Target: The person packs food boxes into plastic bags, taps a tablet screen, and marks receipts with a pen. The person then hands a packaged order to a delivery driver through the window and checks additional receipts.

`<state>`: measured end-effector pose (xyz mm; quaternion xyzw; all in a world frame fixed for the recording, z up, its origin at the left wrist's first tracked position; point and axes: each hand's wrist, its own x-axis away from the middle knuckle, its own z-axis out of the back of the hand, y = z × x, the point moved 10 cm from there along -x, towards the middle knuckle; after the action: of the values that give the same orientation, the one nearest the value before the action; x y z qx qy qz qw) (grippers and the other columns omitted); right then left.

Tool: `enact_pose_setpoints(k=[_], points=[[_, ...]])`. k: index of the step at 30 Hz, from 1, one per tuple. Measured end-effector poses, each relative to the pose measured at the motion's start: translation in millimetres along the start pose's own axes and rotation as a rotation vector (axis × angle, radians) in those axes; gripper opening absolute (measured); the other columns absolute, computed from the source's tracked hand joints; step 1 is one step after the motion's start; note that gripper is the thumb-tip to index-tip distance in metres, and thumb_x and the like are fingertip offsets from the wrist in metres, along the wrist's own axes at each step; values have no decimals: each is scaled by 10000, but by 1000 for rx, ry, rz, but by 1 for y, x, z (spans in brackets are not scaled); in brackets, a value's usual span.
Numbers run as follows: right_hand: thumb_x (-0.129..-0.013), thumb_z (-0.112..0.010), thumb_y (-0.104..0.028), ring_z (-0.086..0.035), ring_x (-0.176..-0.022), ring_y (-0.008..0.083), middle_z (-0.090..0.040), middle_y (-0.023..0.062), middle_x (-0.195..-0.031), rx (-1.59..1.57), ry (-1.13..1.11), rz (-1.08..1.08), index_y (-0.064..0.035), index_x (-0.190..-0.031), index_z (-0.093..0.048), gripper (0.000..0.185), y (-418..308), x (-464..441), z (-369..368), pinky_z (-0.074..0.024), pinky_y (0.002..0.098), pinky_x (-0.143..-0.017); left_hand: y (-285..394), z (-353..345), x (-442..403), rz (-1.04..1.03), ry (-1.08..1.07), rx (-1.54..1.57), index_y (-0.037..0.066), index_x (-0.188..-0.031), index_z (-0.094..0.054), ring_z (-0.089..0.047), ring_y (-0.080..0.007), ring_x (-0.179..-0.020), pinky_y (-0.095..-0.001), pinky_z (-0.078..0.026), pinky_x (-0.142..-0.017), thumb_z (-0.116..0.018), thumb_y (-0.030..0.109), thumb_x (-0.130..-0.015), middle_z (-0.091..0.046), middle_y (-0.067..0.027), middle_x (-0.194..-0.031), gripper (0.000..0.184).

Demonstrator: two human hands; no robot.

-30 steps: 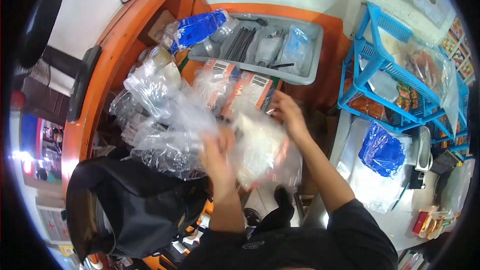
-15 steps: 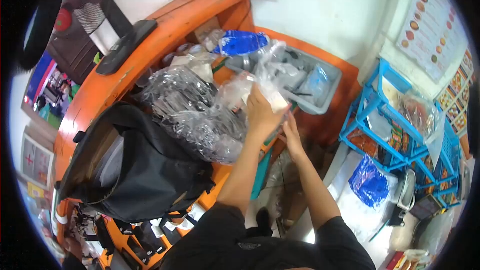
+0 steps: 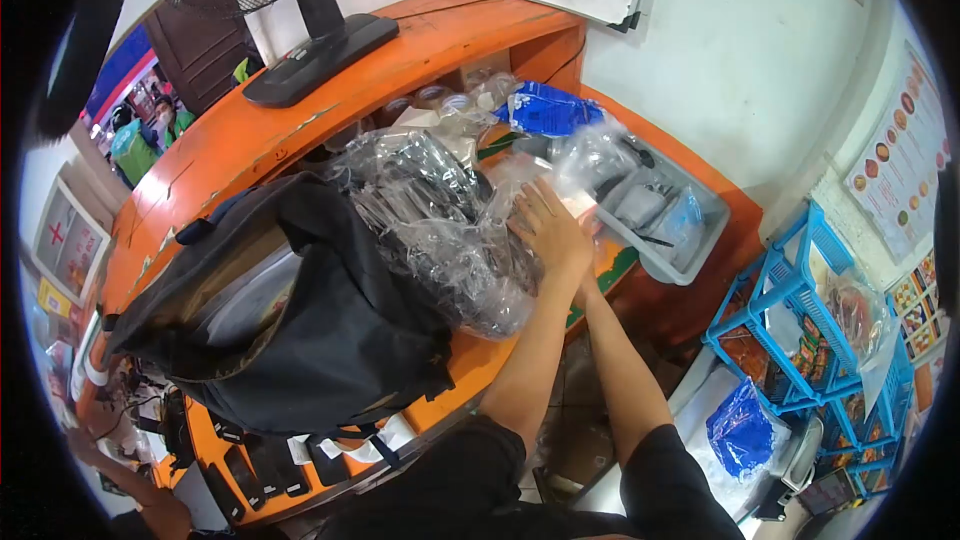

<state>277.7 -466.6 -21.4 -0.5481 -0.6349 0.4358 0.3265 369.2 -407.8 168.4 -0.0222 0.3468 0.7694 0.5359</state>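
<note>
My left hand (image 3: 552, 232) lies with its fingers stretched over a clear plastic bag (image 3: 515, 180) on the orange counter. Just beyond its knuckles is a small whitish packet or paper (image 3: 579, 204). My right hand (image 3: 588, 288) is mostly hidden behind the left wrist, so its fingers do not show. Beside the left hand lies a bundle of clear wrap holding many dark, thin pieces (image 3: 430, 215). A blurred clear plastic bag (image 3: 598, 152) rests at the left end of a grey bin (image 3: 690, 265).
A large black bag (image 3: 340, 340) stands gaping at left. Behind are a blue packet (image 3: 553, 110) and a fan (image 3: 325, 58) on the raised ledge. Blue baskets (image 3: 800, 285) stand at right. Another person's arm (image 3: 150, 500) shows at lower left, near several dark phone-like items (image 3: 268, 472).
The view has shifted, so the counter sits lower and farther right. The clear bag raised at my hands is now down by the bin. My left hand has flattened; my right has slipped behind it.
</note>
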Motion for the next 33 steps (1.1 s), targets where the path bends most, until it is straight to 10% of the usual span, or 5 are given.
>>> enact_pose_setpoints(k=[6, 18, 22, 28, 33], points=[[-917, -571, -352, -391, -1281, 255, -246, 167, -1476, 526, 179, 492, -120, -1499, -3, 845, -53, 21, -19, -381, 361, -1013, -46, -19, 12, 19, -170, 77, 9, -1453, -171, -93, -499, -1372, -565, -48, -1118, -586, 297, -842, -146, -259, -1501, 793], [-936, -529, -265, -482, -1208, 228, -471, 118, -1362, 350, -87, -387, -56, -1400, -375, 531, -31, 97, -10, -412, 356, -963, -53, -30, -1, -9, -103, -60, 34, -1457, -197, -280, -483, -1287, -558, -173, -1090, -635, 351, -780, -265, -316, -1406, 866], [-843, -639, -263, -616, -976, 308, -622, 177, -1133, 994, -66, 117, 2, -1134, -606, 395, -170, 234, 10, -459, 352, -892, -58, -38, -2, 39, -156, 29, 29, -1440, -260, -406, -383, -1239, -514, -219, -1079, -612, 387, -803, -395, -278, -1350, 811], [-695, -759, -382, -357, -1252, 491, -354, 361, -1357, 1978, 1043, -323, -125, -1466, -239, 965, -229, 415, 211, -275, 529, -1055, 38, 41, 88, -300, -267, 663, -29, -1409, -269, -280, -371, -1339, -462, -198, -1110, -589, 295, -836, -299, -263, -1443, 732], [-733, -601, -29, -603, -883, 392, -614, 261, -1034, 1624, 840, 20, 48, -1019, -637, 298, -203, 430, 246, -477, 411, -783, 64, 52, 217, -517, -705, 815, -28, -1448, -177, -153, -368, -1407, -433, -134, -1146, -642, 267, -803, -187, -262, -1493, 848]])
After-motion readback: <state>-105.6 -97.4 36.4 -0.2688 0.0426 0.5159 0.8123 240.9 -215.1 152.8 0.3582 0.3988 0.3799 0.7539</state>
